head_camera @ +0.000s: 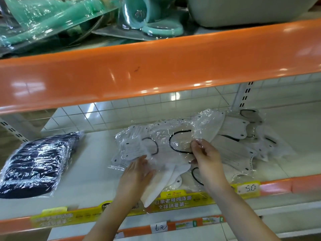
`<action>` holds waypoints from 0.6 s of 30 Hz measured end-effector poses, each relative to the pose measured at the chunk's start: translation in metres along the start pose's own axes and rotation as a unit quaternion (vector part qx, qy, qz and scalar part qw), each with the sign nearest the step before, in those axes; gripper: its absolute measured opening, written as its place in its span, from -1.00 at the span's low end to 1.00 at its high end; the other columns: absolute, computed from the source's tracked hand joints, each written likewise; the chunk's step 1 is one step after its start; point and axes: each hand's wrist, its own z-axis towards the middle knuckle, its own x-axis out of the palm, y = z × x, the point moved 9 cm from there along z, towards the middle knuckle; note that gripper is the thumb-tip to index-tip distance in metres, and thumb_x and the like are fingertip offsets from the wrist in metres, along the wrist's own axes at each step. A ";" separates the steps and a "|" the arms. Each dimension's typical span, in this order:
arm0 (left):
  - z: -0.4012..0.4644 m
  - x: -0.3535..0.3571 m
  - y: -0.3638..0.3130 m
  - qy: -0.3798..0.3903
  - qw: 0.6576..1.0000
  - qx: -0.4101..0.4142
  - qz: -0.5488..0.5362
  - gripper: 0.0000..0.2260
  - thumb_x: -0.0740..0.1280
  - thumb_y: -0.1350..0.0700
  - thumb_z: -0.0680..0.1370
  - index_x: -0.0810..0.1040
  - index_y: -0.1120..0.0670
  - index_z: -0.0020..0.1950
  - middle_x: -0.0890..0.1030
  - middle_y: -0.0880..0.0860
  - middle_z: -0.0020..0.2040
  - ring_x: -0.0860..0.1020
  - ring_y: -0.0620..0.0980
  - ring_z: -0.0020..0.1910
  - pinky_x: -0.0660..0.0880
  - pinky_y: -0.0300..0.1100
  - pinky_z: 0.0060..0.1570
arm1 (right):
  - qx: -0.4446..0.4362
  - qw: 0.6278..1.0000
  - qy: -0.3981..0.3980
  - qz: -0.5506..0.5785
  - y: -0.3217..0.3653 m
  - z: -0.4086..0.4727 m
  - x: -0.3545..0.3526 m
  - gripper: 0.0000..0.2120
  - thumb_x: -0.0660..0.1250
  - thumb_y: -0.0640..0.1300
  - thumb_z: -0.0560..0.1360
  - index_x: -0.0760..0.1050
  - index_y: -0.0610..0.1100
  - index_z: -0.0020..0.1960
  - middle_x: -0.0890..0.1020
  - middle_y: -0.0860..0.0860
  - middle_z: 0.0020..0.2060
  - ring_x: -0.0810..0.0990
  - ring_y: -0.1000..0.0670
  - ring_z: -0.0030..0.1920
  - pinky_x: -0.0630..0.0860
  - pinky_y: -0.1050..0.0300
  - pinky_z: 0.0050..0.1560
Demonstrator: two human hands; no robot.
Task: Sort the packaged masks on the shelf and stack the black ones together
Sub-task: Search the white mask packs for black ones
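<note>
Right hand [206,154] grip pinches the clear wrap of a white mask pack [175,143]; left hand [139,173] lies flat, fingers straight, on the white packs below.
White packs with black ear loops sprawl in a loose heap [239,146] across the middle and right of the shelf [97,171], one overhanging the near edge. Black pack stack [34,162] sits apart at the left. Price tags [248,187] line the near rail. Green wrapped goods [52,23] fill the shelf above.
</note>
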 end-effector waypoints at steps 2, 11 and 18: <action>-0.001 -0.003 -0.003 -0.010 0.998 -0.040 -0.055 -0.45 0.41 -0.03 0.48 0.30 0.03 0.41 0.49 -0.07 0.18 0.50 0.00 0.10 0.44 -0.10 0.03 | 0.040 0.998 0.013 0.041 -0.007 0.001 -0.004 -0.81 0.21 -0.17 0.61 0.53 -0.16 -0.12 0.51 -0.14 -0.27 0.46 -0.08 -0.26 0.45 0.15 -0.31; -0.006 -0.042 0.010 -0.130 0.905 -0.185 -0.360 -0.87 0.35 0.33 0.51 0.41 0.25 -0.04 0.54 0.17 -0.34 0.47 -0.14 -0.51 0.36 -0.34 -0.53 | 0.082 0.979 0.081 -0.168 -0.025 -0.004 -0.001 -0.92 0.22 -0.24 0.59 0.45 -0.14 0.06 0.53 -0.07 -0.33 0.45 0.18 -0.51 0.35 0.37 -0.47; -0.015 -0.039 0.036 -0.176 0.830 -0.248 -0.468 -0.93 0.26 0.33 0.56 0.38 0.23 -0.08 0.53 0.30 -0.29 0.58 -0.01 -0.45 0.51 -0.31 -0.44 | -0.094 0.895 0.074 -0.429 -0.024 -0.007 0.015 -0.69 0.28 -0.26 0.49 0.45 -0.15 0.23 0.55 -0.04 0.01 0.53 -0.05 0.00 0.49 0.05 -0.05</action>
